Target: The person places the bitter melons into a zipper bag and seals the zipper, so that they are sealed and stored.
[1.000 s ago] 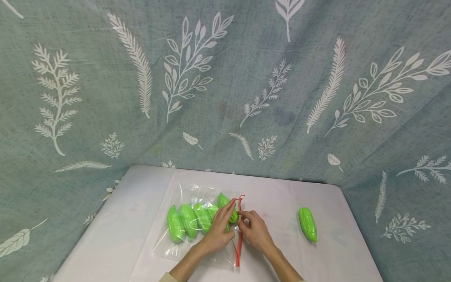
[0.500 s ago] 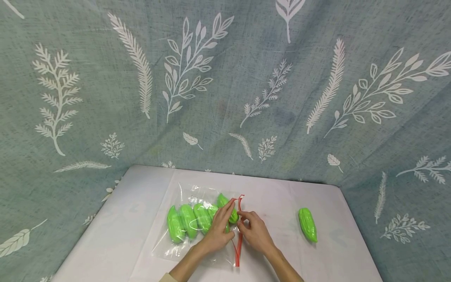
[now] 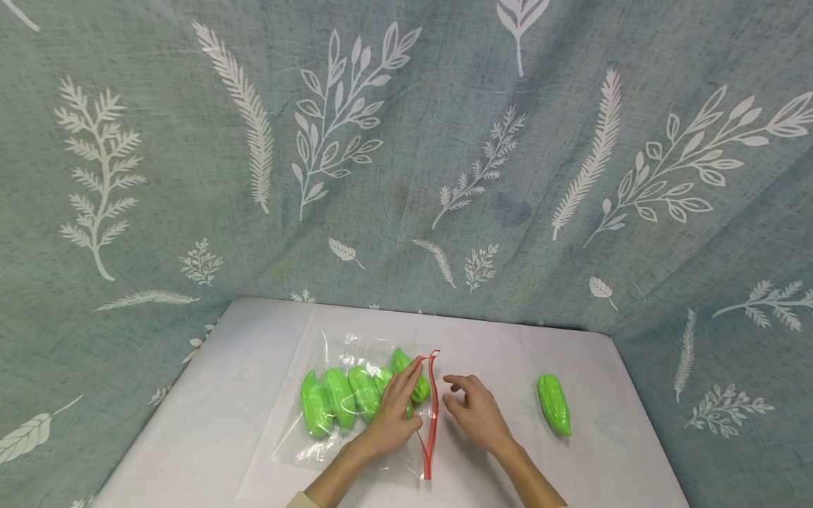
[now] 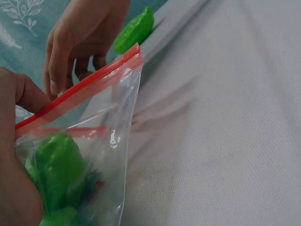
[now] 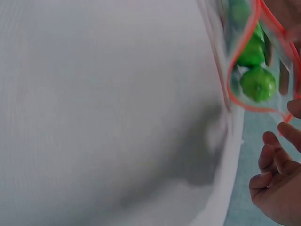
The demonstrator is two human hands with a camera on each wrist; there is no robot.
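Note:
A clear zip bag [image 3: 292, 451] with a red seal strip lies on the white-covered table, its mouth facing right and gaping. Inside are several green ridged bitter melons [image 3: 339, 397], side by side; some are partly covered by my left hand. My left hand [image 3: 395, 413] holds the upper lip of the bag, the thumb [image 4: 35, 99] at the red strip. My right hand [image 3: 478, 410] is just right of the mouth, apart from the bag, fingers loosely bent and holding nothing. In the right wrist view, melon ends [image 5: 257, 84] show through the mouth.
One more bitter melon [image 3: 555, 404] lies alone on the right of the white table [image 3: 508, 353]. A grey-green curtain [image 3: 406, 176] with white leaf patterns hangs behind and at both sides of the table.
My right hand has let go of the bag's red edge and moved a little to the right. The left hand and the melons stay where they were.

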